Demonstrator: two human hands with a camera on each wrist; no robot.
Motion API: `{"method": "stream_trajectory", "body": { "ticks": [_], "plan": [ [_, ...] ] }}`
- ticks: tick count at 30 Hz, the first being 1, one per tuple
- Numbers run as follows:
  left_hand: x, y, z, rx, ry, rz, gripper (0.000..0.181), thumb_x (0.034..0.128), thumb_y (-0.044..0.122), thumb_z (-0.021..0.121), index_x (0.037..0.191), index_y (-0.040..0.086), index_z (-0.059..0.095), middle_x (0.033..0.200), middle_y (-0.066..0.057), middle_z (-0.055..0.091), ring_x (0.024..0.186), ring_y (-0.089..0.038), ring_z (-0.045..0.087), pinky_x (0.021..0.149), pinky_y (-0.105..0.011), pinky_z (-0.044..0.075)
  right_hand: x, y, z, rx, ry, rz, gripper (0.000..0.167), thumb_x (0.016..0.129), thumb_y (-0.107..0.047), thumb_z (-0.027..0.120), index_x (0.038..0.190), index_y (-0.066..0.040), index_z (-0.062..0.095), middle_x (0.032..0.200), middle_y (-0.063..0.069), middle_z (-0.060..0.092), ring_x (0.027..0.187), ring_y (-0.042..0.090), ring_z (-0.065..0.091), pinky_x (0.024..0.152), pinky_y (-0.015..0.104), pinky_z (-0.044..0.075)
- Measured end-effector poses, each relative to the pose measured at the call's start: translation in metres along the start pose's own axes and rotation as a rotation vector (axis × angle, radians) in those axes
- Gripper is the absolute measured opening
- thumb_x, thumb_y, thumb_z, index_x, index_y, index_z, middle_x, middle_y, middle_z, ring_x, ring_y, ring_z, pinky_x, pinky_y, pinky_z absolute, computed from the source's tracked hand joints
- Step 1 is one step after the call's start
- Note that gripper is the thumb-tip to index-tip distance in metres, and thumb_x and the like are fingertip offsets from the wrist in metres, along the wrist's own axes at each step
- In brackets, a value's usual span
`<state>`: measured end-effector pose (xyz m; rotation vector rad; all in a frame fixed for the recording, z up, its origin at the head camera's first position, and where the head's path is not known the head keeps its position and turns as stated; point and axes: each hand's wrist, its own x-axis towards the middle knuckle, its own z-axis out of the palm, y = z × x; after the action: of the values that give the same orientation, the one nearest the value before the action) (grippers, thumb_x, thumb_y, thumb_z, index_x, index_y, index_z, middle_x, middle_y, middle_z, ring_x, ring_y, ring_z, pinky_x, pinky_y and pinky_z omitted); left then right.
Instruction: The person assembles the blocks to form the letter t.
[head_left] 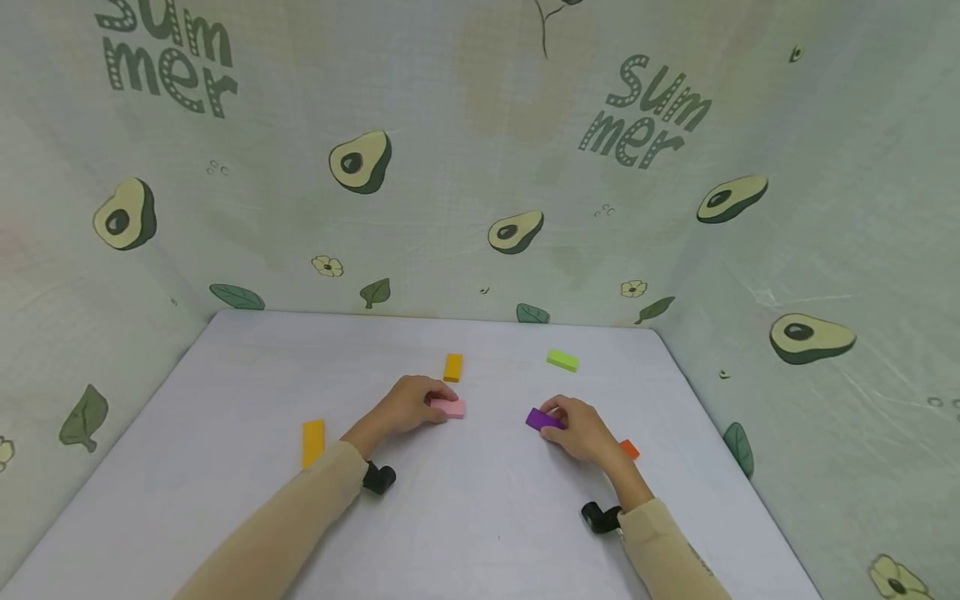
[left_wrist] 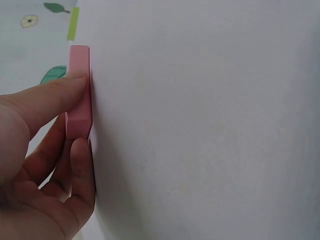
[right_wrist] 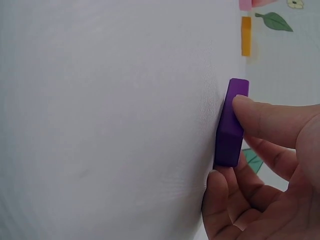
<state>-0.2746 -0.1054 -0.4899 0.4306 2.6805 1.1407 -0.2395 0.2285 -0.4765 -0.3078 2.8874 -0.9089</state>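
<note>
Between thumb and fingers, my left hand pinches a pink block low over the white table, left of the middle. The left wrist view shows the thumb on one long side of the pink block. To the right, my right hand pinches a purple block, which points toward the left. Seen from the right wrist, the purple block is at the table surface with the thumb on its side. A gap of bare table separates the two blocks.
Beyond the left hand lies an orange-yellow block; a longer yellow one is beside the left forearm. A lime green block sits at the back right. An orange-red block is partly hidden by the right wrist. Patterned cloth surrounds the table.
</note>
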Motion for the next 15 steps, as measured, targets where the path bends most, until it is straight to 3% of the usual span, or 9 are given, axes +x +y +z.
{"method": "stream_trajectory", "body": {
  "ticks": [15],
  "plan": [
    [0.0007,0.002,-0.0017,0.003,-0.006,-0.02,0.029,0.091,0.015,0.086,0.118,0.025,0.08,0.115,0.006,0.072,0.106,-0.019,0.057,0.101,-0.04,0.053,0.0012,-0.0006,-0.0066,-0.012,-0.025,-0.038,0.028,0.094,-0.009,0.081,0.121,-0.01,0.071,0.11,0.007,0.071,0.098,0.022,0.063,0.091,0.047,0.056]
  ]
}}
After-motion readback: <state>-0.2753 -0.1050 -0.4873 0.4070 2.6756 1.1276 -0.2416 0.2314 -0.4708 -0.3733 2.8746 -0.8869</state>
